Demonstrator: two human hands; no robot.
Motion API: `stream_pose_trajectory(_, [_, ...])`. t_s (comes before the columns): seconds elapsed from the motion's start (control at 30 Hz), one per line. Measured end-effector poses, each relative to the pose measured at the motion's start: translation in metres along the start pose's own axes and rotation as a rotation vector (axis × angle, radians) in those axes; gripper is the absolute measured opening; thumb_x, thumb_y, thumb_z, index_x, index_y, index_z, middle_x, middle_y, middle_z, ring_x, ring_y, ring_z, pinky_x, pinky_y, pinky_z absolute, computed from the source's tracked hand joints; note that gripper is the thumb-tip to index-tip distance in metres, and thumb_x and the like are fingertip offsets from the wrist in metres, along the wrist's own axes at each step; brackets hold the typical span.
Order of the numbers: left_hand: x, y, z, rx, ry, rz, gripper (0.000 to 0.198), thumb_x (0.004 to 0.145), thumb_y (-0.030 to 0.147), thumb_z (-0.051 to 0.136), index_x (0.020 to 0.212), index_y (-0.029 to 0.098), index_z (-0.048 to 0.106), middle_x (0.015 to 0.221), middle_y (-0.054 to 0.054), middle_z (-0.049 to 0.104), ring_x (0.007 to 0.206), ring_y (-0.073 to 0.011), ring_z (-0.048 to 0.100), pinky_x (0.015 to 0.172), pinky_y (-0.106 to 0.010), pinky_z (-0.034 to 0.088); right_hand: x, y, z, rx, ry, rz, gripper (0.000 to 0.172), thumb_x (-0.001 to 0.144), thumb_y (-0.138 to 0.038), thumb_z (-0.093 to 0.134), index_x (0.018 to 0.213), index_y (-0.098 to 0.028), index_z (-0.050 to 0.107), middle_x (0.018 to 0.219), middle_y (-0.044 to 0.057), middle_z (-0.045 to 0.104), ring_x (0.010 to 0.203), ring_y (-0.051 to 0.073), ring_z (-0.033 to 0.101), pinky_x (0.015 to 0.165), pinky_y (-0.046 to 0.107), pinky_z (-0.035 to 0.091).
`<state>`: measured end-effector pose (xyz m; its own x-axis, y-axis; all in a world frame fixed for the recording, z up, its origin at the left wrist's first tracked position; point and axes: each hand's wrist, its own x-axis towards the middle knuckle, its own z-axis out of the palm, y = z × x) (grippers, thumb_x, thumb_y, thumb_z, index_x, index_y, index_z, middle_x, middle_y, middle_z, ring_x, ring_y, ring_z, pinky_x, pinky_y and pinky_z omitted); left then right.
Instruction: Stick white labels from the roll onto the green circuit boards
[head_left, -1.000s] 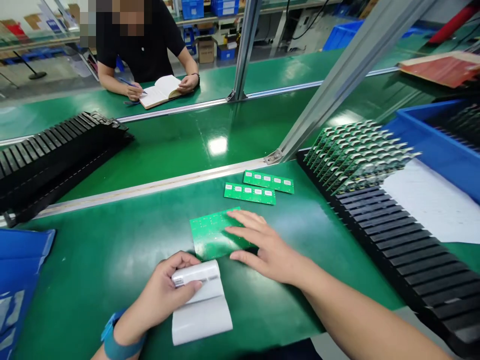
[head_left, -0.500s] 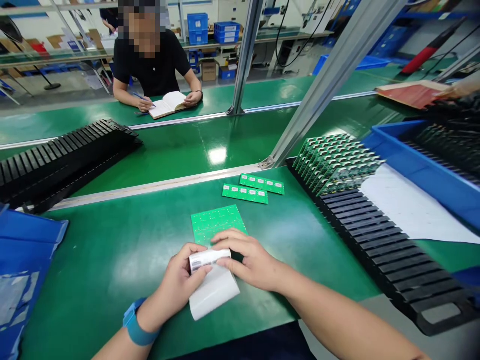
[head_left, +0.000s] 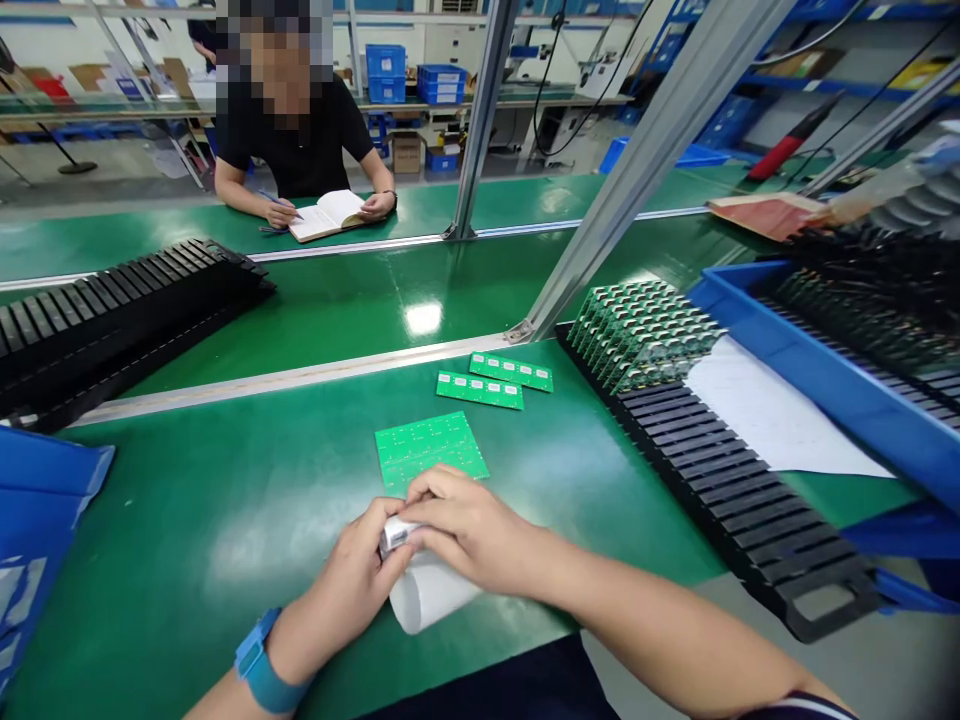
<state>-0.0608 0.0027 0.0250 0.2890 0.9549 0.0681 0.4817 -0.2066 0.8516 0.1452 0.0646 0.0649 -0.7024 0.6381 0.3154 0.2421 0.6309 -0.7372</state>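
Observation:
My left hand [head_left: 352, 580] is closed around a white strip of label backing paper [head_left: 427, 592] near the front edge of the green table. My right hand [head_left: 465, 525] is pinched on the top end of that strip, fingertips touching the left hand's. Just beyond both hands lies a square green circuit board [head_left: 429, 448], flat on the mat and untouched. Farther back two narrow green board strips [head_left: 480, 390] [head_left: 511, 371] lie side by side.
A long black slotted rack [head_left: 735, 490] runs along the right, its far end filled with upright boards [head_left: 641, 330]. A blue bin [head_left: 810, 360] and white sheet [head_left: 765, 410] sit right. Another black rack [head_left: 127, 310] lies left. A person writes in a notebook [head_left: 326, 213] opposite.
My right hand left the square green board and came back to pinch the top of the label strip held in my left hand. The strip is now curled and more covered.

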Motion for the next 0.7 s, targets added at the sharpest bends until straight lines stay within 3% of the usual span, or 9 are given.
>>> stream_pose_trajectory(0.13, [-0.002,-0.008,0.008,0.026,0.081,-0.027,0.015,0.097,0.026,0.053,0.112,0.024,0.053,0.09,-0.002,0.07,0.073,-0.0188,0.068,0.065,-0.029,0.052,-0.004,0.004,0.028,-0.202,0.138,-0.077,0.012,0.097,-0.015,0.061,0.101,-0.018,0.072,0.102,0.007,0.07,0.091,0.02,0.059,0.082,0.036,0.048])
stream_pose_trajectory(0.27, [-0.003,-0.013,0.013,0.027,0.091,-0.086,0.014,0.096,0.028,0.05,0.109,0.023,0.05,0.087,-0.003,0.07,0.069,-0.0199,0.069,0.061,-0.031,0.054,-0.007,0.01,0.039,-0.308,0.166,-0.091,0.01,0.099,-0.015,0.061,0.097,-0.019,0.07,0.099,0.005,0.071,0.089,0.018,0.058,0.078,0.034,0.046])
stream_pose_trajectory(0.57, [-0.001,-0.011,0.013,0.035,0.082,-0.119,0.013,0.094,0.028,0.049,0.107,0.024,0.046,0.079,0.0,0.064,0.062,-0.0185,0.064,0.057,-0.03,0.05,-0.007,0.013,0.038,-0.192,0.161,-0.1,0.013,0.101,-0.015,0.057,0.095,-0.021,0.068,0.098,0.005,0.071,0.088,0.019,0.06,0.08,0.035,0.053])
stream_pose_trajectory(0.7, [0.0,-0.007,0.014,0.018,0.09,-0.14,0.013,0.094,0.027,0.05,0.106,0.023,0.046,0.082,-0.001,0.064,0.066,-0.0189,0.064,0.059,-0.03,0.049,-0.006,0.014,0.035,-0.125,0.153,-0.063,0.014,0.1,-0.016,0.057,0.106,-0.021,0.068,0.104,0.007,0.07,0.096,0.021,0.06,0.087,0.04,0.052])
